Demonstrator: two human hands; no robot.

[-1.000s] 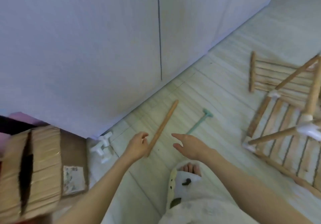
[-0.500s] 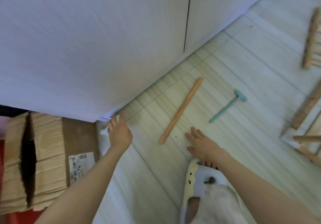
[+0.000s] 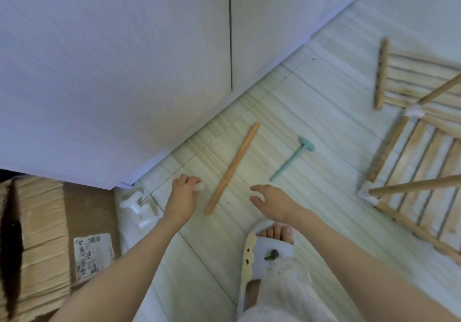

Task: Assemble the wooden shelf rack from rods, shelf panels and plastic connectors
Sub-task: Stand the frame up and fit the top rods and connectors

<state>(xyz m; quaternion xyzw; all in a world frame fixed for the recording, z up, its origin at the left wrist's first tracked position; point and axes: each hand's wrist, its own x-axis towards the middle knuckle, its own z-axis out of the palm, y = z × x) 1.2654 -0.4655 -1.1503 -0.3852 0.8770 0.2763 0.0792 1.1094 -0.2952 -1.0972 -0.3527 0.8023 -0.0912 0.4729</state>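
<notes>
Wooden and stiff, the loose rod (image 3: 232, 168) lies on the floor between both hands, light enough to lift at mid-length. The left hand (image 3: 184, 194) pinches a white plastic connector (image 3: 200, 187) just beside the rod; the right hand (image 3: 270, 200) hovers empty, fingers loosely spread.
</notes>
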